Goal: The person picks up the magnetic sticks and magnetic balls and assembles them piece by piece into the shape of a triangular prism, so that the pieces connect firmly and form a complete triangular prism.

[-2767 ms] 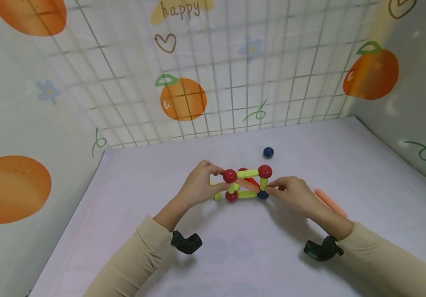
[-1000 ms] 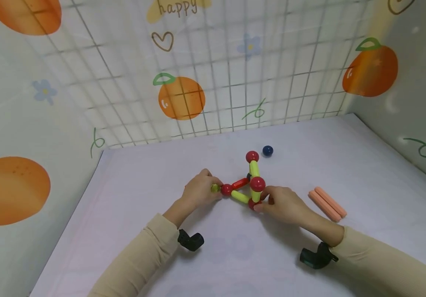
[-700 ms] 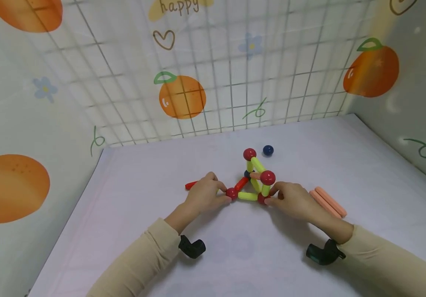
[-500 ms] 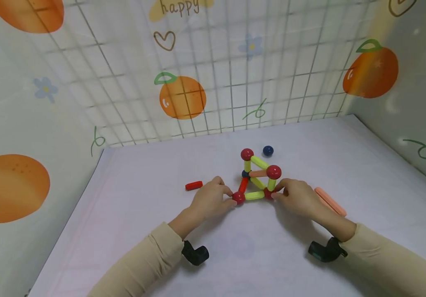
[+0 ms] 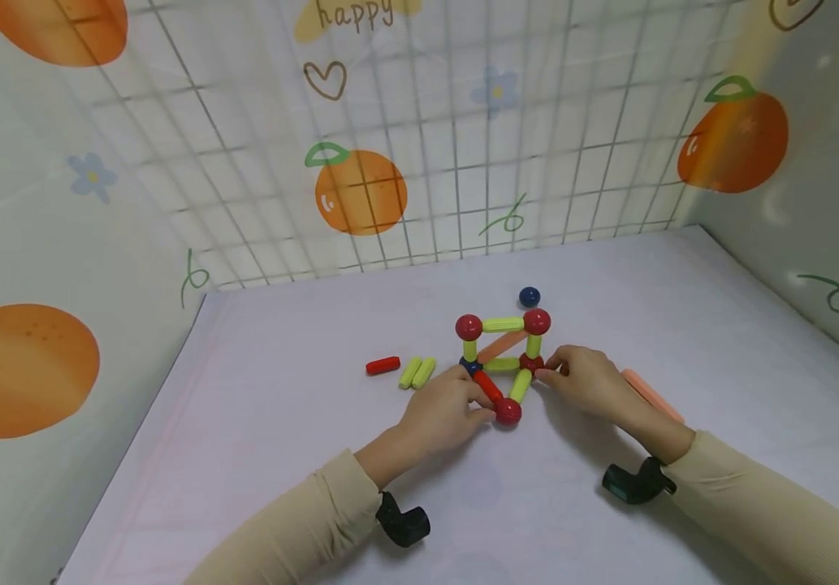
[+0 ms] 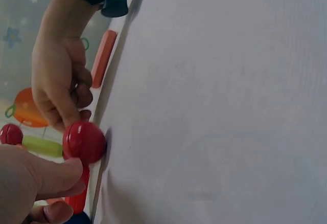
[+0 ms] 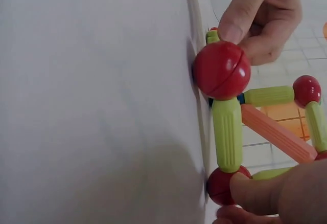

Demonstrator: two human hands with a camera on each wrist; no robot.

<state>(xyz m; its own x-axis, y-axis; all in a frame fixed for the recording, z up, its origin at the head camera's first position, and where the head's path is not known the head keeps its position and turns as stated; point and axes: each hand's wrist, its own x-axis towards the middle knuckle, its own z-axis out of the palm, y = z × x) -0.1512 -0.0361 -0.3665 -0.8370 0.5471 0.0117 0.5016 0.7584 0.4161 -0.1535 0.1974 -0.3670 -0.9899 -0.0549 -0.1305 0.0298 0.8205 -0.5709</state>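
A frame of magnetic balls and rods stands on the table, with an upright square crossed by a salmon rod [image 5: 501,347]. A low triangle of rods juts toward me from its base. My left hand [image 5: 444,410] pinches the front red ball [image 5: 508,412], where a red rod [image 5: 488,387] and a yellow-green rod [image 7: 228,134] meet. The red rod's other end is at a blue ball [image 5: 469,365]. My right hand [image 5: 586,379] grips the lower right red ball [image 5: 532,363] between thumb and fingers. Two red balls [image 5: 469,327] top the square.
Left of the frame lie a loose red rod [image 5: 382,366] and two yellow-green rods [image 5: 417,373]. A loose blue ball [image 5: 529,296] sits behind it. A salmon rod [image 5: 651,395] lies beside my right wrist, partly hidden. Printed curtains [image 5: 244,203] enclose the table.
The frame has been turned, bringing its upright square to face me and the triangle's red ball forward. My left hand has moved right and nearer with that ball, uncovering the loose rods.
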